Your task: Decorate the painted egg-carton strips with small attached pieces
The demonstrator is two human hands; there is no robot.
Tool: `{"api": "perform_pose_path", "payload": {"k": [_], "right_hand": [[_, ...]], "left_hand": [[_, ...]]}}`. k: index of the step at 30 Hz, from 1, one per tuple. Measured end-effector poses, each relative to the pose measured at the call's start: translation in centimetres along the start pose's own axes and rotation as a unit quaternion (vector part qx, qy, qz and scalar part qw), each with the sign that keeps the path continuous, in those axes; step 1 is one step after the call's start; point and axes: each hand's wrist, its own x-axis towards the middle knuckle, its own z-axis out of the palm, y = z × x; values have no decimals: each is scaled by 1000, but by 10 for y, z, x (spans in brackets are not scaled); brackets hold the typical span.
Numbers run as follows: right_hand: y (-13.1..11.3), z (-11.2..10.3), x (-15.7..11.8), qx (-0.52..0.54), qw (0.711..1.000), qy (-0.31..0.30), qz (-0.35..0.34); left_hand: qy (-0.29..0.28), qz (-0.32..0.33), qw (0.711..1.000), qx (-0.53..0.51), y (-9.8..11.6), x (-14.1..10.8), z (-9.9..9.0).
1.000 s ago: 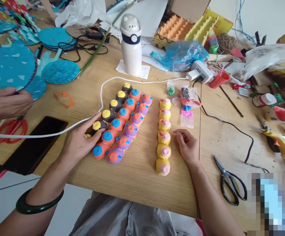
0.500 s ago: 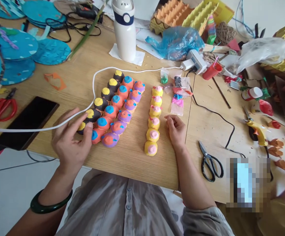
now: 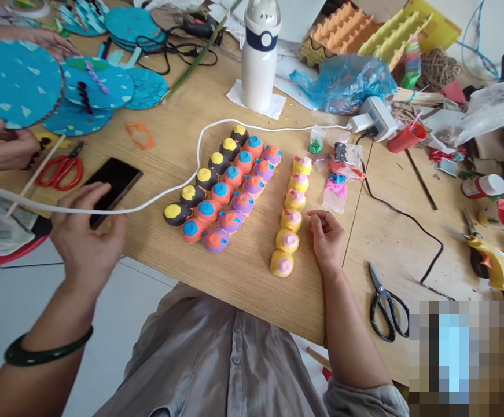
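Note:
My left hand [image 3: 87, 234] is at the table's front left edge, fingers spread and thumb apart, over the near end of a black phone [image 3: 119, 178]. Whether it touches the phone I cannot tell. A white cable [image 3: 165, 196] passes in front of its fingers. On the tabletop rests my right hand [image 3: 327, 234], loosely curled with nothing visible in it. Beside it stands a row of yellow painted egg-carton cups with pink tops [image 3: 287, 241]. Further left are joined rows of black cups [image 3: 193, 196], orange-red cups [image 3: 221, 193] and purple cups [image 3: 243, 202].
Another person's hands hold a blue disc [image 3: 15, 84] at the left, near red scissors [image 3: 63, 171]. A white bottle [image 3: 259, 75] stands behind the cups. Small clay packets [image 3: 335, 194], black scissors [image 3: 384, 304] and a yellow glue gun [image 3: 492, 258] lie to the right.
My left hand has left the black cups and moved left to the phone. My right hand stays put. The view has shifted left, and the other person's blue disc shows more fully.

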Motion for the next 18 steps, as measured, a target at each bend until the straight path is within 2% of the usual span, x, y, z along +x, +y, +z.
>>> {"api": "perform_pose_path", "payload": {"k": [3,6,8,11,14,15,18], "right_hand": [[-1,0,0,-3,1000,4,-5],[-2,1,0,-9,1000,11,-8],[-2,1,0,-9,1000,14,-10],[-1,2,-1,-9,1000,17,-15],[0,2,-1,-6,1000,19,-19],[1,2,-1,-5,1000,20,-21],[2,2,0,-4,999,19,-31]], "left_hand": [[-73,-35,996,43,-36,26,2],[-148,-107,975,124,-44,35,9],[-171,-122,964,163,-43,35,12],[-170,-124,962,176,-49,38,10],[-184,-181,951,171,-64,44,9],[-192,-165,955,154,-69,43,10],[-112,-90,982,120,-74,34,19]]}}
